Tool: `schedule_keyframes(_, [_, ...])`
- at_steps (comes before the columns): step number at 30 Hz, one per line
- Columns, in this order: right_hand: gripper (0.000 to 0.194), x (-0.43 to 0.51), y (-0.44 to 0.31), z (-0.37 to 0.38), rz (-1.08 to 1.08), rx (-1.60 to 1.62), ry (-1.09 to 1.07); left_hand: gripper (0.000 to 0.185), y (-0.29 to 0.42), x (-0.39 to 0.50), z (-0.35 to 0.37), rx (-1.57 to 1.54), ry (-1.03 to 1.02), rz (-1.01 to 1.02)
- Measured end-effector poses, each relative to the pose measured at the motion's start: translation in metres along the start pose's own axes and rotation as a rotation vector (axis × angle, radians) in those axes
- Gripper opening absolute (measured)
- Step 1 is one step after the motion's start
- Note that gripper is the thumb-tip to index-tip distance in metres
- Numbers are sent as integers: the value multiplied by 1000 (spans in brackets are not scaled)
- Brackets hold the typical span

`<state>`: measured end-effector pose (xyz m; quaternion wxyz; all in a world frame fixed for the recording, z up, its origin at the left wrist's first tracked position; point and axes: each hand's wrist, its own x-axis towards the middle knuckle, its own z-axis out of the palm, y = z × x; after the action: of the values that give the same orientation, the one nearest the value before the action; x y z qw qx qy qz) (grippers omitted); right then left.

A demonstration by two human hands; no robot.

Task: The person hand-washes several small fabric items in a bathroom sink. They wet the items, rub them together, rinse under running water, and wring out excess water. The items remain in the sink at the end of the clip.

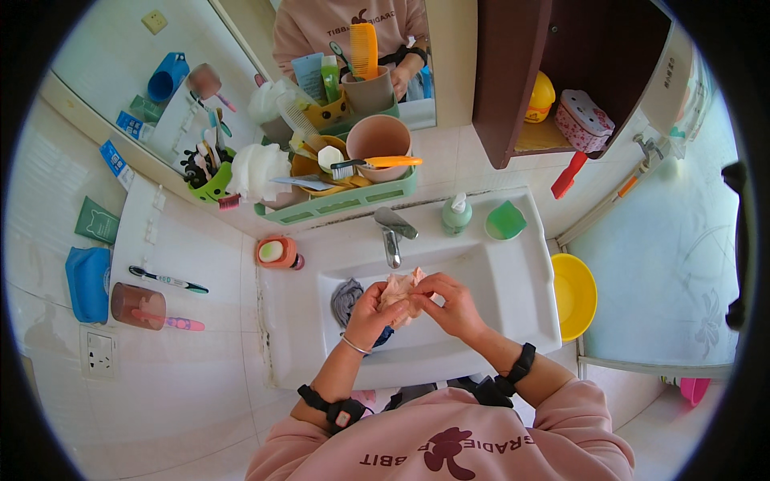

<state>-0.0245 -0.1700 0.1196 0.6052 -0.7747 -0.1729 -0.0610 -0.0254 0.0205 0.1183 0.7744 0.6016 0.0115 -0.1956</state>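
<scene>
A crumpled, peach-coloured cloth (399, 288) is held up over the white sink basin (469, 349), just in front of the chrome faucet (392, 246). My left hand (370, 314) grips its left side between thumb and fingers. On the right, my right hand (451, 303) pinches the cloth with thumb and fingertips. Below and left of it, a grey cloth (346, 302) lies bunched in the basin. A dark blue cloth (382, 337) shows partly beneath my left wrist; the rest is hidden.
Along the sink's back ledge stand a coral soap dish (289, 251), a green pump bottle (457, 216) and a bowl with a green item (505, 220). Behind them, a green rack (355, 195) holds cups and combs. A yellow basin (574, 297) is right of the sink.
</scene>
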Motion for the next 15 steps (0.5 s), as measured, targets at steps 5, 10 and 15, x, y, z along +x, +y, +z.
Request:
schedule_keyframes(5, [16, 4, 12, -1, 525, 659, 98, 41, 1, -3, -4, -26, -11, 4])
schedule_keyframes(10, [13, -4, 1, -2, 326, 363, 18, 43, 2, -5, -8, -81, 43, 12])
schedule_keyframes(15, [15, -3, -19, 0, -20, -12, 26, 42, 3, -6, -4, -18, 30, 29])
